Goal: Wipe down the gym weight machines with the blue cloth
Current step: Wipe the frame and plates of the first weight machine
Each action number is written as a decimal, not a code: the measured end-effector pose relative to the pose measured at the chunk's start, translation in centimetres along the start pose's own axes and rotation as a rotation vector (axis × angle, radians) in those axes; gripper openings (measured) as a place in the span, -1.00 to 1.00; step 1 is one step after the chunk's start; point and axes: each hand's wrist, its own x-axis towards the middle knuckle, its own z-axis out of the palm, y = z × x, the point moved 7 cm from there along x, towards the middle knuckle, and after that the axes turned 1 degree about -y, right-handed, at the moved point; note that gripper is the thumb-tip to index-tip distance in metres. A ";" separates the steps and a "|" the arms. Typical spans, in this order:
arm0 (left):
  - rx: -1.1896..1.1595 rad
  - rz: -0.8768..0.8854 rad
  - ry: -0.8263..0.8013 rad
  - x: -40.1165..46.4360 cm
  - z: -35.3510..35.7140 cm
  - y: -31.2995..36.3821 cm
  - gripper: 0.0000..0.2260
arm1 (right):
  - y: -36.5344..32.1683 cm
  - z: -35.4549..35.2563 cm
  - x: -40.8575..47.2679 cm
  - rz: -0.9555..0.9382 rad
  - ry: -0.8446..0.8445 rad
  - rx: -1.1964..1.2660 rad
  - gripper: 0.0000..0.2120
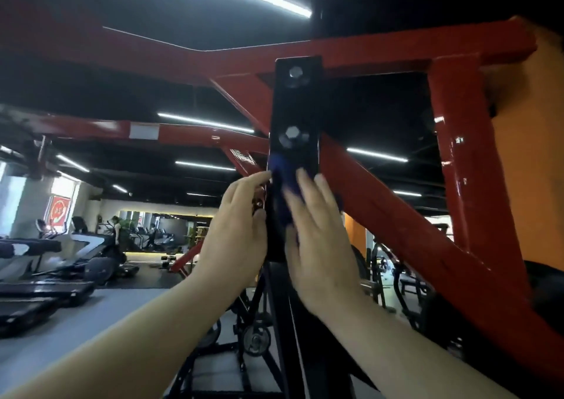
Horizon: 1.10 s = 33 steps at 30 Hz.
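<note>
Crumpled blue cloth (287, 191): flattened under straight-fingered right hand (317, 240) against upright black steel post (294, 117), long axis twelve-to-six. Left hand (235, 230) at nine o'clock, fingers loosely extended, touching post's edge.

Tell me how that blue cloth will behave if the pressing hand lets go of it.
The blue cloth looks thin and floppy, moulded flat to the black upright post. It is probably light, so it would likely slide off and drop once the right hand lifts. The post's glossy paint suggests little grip.
</note>
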 end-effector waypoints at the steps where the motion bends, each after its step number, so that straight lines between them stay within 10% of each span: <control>1: -0.101 -0.075 0.021 0.3 0.0 -0.4 -0.58 | -0.5 0.5 -1.4 -0.102 -0.045 -0.103 -0.52; 7: -0.735 -0.421 0.154 1.8 0.8 -3.3 -0.63 | 1.0 -1.4 3.7 -0.262 -0.191 -0.284 -0.55; 16: -0.933 -0.427 0.108 3.8 1.2 -6.2 -0.76 | -0.9 0.1 1.5 -0.449 -0.338 -0.435 -0.55; 22: -1.087 -0.351 0.058 6.5 1.5 -6.8 -0.76 | -1.9 -0.3 7.7 -0.170 -0.053 -0.495 -0.58; 27: -1.050 -0.286 0.016 5.7 1.9 -8.0 -0.66 | -4.0 2.7 5.4 -0.320 -0.207 -0.493 -0.66; 33: -1.179 -0.105 0.135 7.4 -0.4 -6.9 -0.74 | -5.0 -0.5 11.9 0.273 0.122 0.150 -0.73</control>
